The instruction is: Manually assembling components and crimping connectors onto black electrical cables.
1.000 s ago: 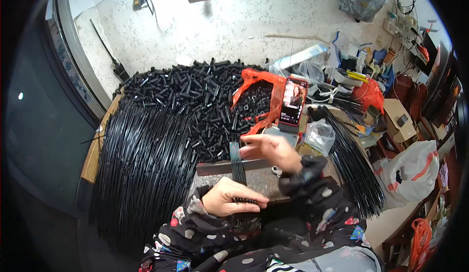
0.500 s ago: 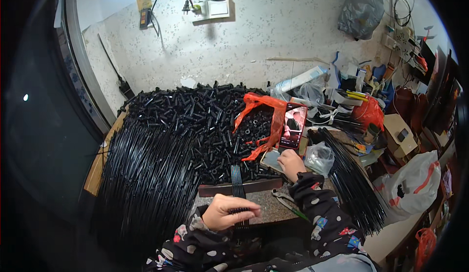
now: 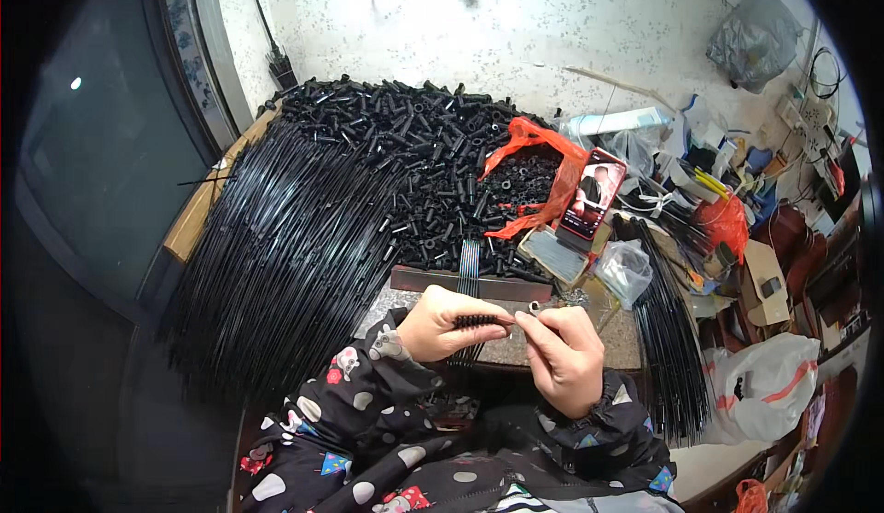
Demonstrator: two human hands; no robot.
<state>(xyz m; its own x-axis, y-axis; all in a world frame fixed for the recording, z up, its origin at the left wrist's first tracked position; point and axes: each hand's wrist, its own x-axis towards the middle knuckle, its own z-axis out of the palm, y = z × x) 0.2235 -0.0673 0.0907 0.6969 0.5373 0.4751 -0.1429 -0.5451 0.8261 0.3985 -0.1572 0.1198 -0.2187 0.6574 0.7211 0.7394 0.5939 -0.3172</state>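
My left hand (image 3: 444, 322) is closed around a row of small black ridged pieces (image 3: 476, 320), which shows between thumb and fingers. My right hand (image 3: 564, 352) meets it, thumb and forefinger pinched at the left fingertips; whatever lies in that pinch is too small to make out. Under my left hand runs a flat bundle of thin black rods (image 3: 470, 269), lying across a dark brown bar (image 3: 433, 280). The metal head of a hand tool (image 3: 534, 307) peeks out just behind my right hand, the remainder mostly covered.
Short black tubular parts (image 3: 368, 135) are heaped at the back, with long black rods (image 3: 267, 273) at left and more rods (image 3: 677, 347) at right. A red plastic bag (image 3: 562, 191) of small black parts, a propped phone (image 3: 592, 192), a shallow box (image 3: 552, 257) and a clear bag (image 3: 623, 271) stand right of centre.
My right hand has come back from the shallow box near the phone to my left fingertips. The view has tilted down, shifting the whole scene upward.
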